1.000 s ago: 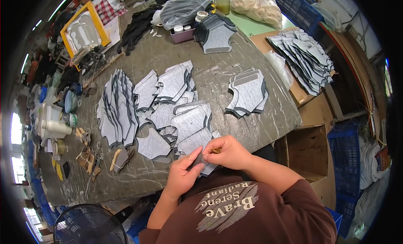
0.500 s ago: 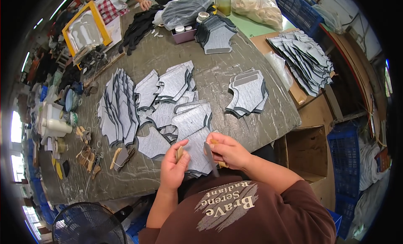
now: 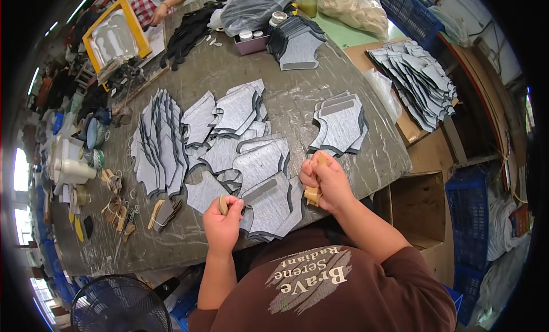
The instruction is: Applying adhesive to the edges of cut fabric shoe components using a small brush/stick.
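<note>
My left hand (image 3: 222, 224) is closed on a small tan piece (image 3: 223, 204), its fingertips at the near-left end of a narrow grey strip (image 3: 260, 191). That strip lies across the upper part of a light-grey, dark-edged fabric piece (image 3: 269, 209) at the table's near edge. I cannot tell whether the left fingers also pinch the strip. To the right, my right hand (image 3: 331, 183) is closed around a tan bundle (image 3: 311, 196), which sticks out below the fist. Just beyond it, a small stack of cut pieces (image 3: 340, 126) has a grey strip on top.
Overlapping cut pieces (image 3: 237, 112) and a leaning row (image 3: 160, 143) cover the table's middle and left. Small tied bundles (image 3: 163, 214) lie near left. Farther off are another stack (image 3: 300, 49), a purple box (image 3: 251, 45) and a yellow frame (image 3: 117, 38) beside another person. A fan (image 3: 123, 306) stands below.
The grey strip has gone from my right fingers onto the fabric piece. My right hand has moved up and right with the tan bundle; my left hand has shifted slightly left.
</note>
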A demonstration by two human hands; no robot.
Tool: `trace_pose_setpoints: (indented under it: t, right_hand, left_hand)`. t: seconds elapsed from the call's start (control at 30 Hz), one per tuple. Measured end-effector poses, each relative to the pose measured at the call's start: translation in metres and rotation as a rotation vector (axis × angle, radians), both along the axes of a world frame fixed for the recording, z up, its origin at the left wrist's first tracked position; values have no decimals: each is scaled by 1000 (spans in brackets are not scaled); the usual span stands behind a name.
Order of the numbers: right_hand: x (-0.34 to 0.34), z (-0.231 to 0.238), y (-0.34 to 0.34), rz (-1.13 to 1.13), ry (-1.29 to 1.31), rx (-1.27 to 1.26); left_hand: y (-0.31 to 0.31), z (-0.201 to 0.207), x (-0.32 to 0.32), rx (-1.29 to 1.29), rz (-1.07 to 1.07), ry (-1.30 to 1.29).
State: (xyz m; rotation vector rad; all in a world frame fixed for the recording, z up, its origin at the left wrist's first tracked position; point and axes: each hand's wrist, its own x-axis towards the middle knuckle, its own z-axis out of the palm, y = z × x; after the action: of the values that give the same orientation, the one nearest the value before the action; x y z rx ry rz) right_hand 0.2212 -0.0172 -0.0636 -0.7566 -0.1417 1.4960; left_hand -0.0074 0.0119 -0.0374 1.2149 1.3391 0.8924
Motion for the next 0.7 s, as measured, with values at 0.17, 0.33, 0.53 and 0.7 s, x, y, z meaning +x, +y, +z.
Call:
trace_pose_setpoints:
  t: [0.17, 0.33, 0.53, 0.7]
  right_hand:
    - [-20, 3, -14, 99, -1814, 500]
    - [-25, -20, -22, 128, -2104, 613]
    - [-25, -16, -21, 155, -2108, 600]
    - [-25, -11, -20, 90, -2106, 632]
  left_hand:
    - [10, 3, 11, 16, -38, 72]
    - [18, -4, 10, -36, -67, 132]
    - [21, -9, 9, -49, -75, 123]
    - [21, -9, 9, -60, -72, 133]
